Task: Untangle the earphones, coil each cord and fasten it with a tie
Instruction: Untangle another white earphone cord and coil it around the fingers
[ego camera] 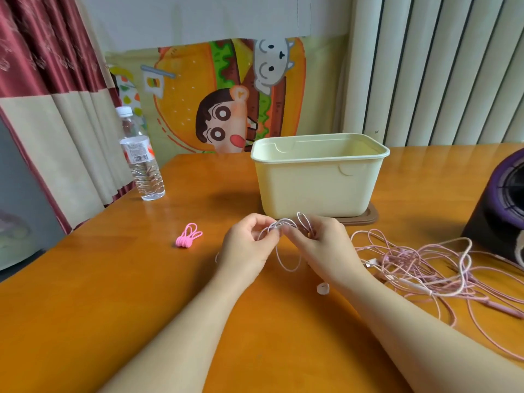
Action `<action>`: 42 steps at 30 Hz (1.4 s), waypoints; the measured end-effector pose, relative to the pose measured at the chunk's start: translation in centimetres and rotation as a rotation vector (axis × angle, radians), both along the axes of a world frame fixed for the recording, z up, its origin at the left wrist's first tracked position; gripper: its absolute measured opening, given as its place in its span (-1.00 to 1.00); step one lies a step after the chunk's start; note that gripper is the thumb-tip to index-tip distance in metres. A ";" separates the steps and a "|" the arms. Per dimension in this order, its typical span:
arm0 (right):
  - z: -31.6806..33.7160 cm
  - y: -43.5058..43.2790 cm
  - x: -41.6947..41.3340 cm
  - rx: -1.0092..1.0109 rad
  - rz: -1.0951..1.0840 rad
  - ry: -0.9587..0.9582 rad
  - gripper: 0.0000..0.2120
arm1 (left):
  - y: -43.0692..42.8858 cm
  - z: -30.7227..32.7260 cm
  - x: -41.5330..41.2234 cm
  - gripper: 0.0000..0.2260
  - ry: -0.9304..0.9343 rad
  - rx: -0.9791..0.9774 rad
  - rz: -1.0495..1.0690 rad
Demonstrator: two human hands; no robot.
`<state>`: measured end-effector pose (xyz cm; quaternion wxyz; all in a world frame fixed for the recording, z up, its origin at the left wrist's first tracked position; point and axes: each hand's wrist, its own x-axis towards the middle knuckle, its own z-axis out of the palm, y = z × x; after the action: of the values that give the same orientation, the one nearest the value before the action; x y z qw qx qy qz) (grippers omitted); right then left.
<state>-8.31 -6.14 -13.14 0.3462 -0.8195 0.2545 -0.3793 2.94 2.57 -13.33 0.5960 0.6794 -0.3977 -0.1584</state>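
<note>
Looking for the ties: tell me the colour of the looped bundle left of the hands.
Bright pink; the looped bundle shows best in the head view.

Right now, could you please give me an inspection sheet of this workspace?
Surface: glossy orange wooden table.
Job's things: pale cord looped between both hands; pink tangle of more cords on the table to the right; pink ties bundled to the left, untouched.
Clutter: cream tub, open, standing on a brown base; water bottle; dark speaker at the right edge.
Grips: left hand and right hand both pinch the pale cord above the table.
Cables: only the earphone cords; one pale earbud lies by the right wrist.
Surroundings: red curtain, cartoon cloth, pale slatted wall.
</note>
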 end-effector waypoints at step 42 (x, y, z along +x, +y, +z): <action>2.7 -1.4 -2.3 0.577 0.035 -0.307 -0.81 | 2.1 2.2 3.4 -0.81 0.567 -0.272 0.059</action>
<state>-10.64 -7.54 -10.44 0.6049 -0.6251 0.2819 -0.4048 6.34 4.65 -11.11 0.7727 0.5335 -0.2134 -0.2696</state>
